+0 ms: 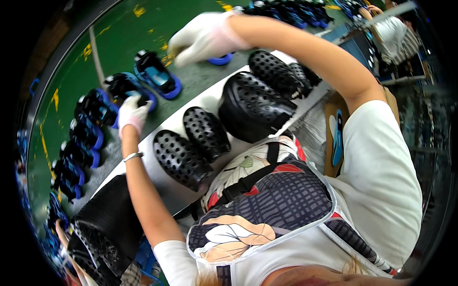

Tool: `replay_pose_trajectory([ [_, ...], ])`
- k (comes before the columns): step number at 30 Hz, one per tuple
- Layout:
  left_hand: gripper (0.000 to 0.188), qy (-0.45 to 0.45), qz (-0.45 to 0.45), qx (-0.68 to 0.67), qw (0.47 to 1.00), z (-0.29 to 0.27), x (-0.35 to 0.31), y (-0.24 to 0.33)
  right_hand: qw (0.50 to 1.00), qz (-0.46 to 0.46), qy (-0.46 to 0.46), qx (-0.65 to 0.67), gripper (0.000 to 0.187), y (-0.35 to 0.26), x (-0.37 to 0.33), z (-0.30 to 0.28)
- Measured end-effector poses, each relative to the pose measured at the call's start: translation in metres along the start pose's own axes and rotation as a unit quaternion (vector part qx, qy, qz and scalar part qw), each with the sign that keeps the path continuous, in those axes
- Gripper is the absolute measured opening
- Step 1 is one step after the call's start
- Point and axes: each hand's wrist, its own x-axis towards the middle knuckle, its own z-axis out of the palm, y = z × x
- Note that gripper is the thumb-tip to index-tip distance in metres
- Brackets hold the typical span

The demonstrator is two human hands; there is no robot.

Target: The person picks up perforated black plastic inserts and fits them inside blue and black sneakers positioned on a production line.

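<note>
My left hand (132,116), in a white glove, is at the near end of a black shoe with a bright blue sole (125,86). Its fingers and thumb close about that end, partly covering it. My right hand (202,42), gloved too and blurred, is raised farther off to the right. Its thumb stands apart from its fingers, with nothing visible between them. Beneath it, another blue-soled shoe (220,59) is mostly hidden. Between the hands stands a similar shoe (157,74) with a light blue inside, touched by neither hand.
More blue-soled shoes (86,133) line the green surface (114,40). Black perforated, shoe-shaped pieces (181,157) stand along a white ledge (164,119) before me. A large black piece (107,219) is at lower left. Another person (393,38) works at far right.
</note>
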Motion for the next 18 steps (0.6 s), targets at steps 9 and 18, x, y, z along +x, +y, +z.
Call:
replay_pose_trajectory([
  [9,0.067,-0.017,-0.010,0.112,0.994,-0.027,0.010,-0.016,0.943,0.312,0.109,-0.037,0.031,0.137,-0.232,0.069],
  [18,0.056,0.032,0.021,0.111,0.993,-0.053,-0.019,0.003,0.909,0.389,0.132,0.068,0.067,0.150,-0.234,0.149],
])
